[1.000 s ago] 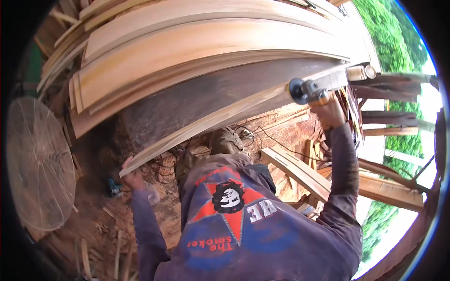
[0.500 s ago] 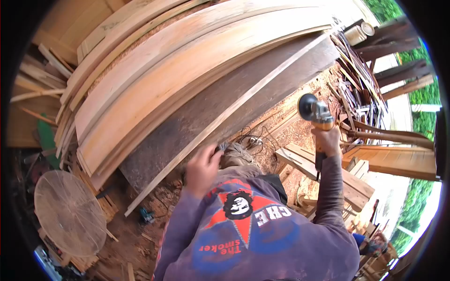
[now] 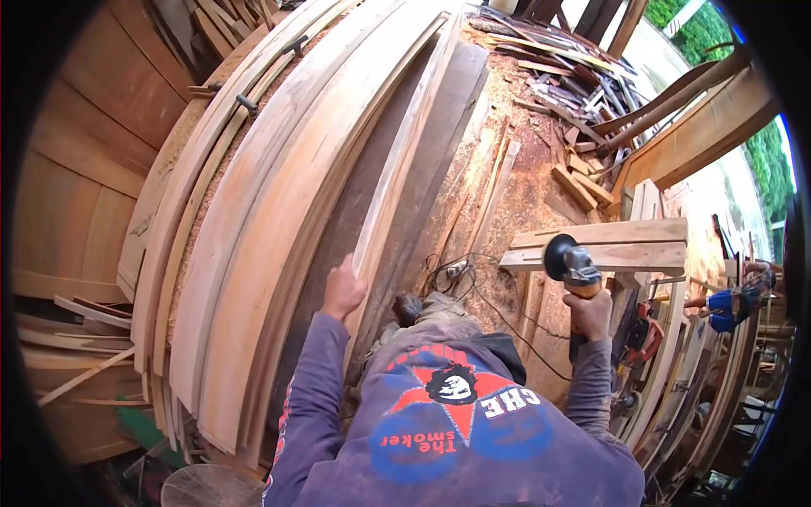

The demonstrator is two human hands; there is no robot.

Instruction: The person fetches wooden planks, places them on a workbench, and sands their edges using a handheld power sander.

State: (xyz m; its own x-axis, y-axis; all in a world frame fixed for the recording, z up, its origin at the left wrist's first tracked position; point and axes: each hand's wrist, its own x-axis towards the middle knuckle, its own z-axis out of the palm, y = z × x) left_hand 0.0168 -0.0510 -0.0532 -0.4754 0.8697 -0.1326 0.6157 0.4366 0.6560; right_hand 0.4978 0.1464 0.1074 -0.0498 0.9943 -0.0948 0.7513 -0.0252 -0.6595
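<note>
My left hand [image 3: 345, 289] is closed on the edge of a long narrow wooden strip [image 3: 404, 152], which lies lengthwise on a dark work surface [image 3: 431, 182]. Wide pale planks [image 3: 283, 228] are stacked just left of that hand. On the right, my right hand [image 3: 589, 313] wraps round the body of an angle grinder [image 3: 579, 269] with a round black disc. The grinder is held up, away from the strip, over or in front of two light beams [image 3: 625, 234]; whether it touches them cannot be told.
Cables [image 3: 473, 279] lie among sawdust near my feet. Scrap wood [image 3: 583, 80] is piled at the upper right. A fan guard [image 3: 211, 486] shows at the bottom left, wooden panels [image 3: 101, 152] at the left. Another person [image 3: 735, 304] is far right.
The view has turned to the right. My left hand left the strip's near end, passed over my body and now grips the strip's edge. The grinder stays in my right hand, away from the strip.
</note>
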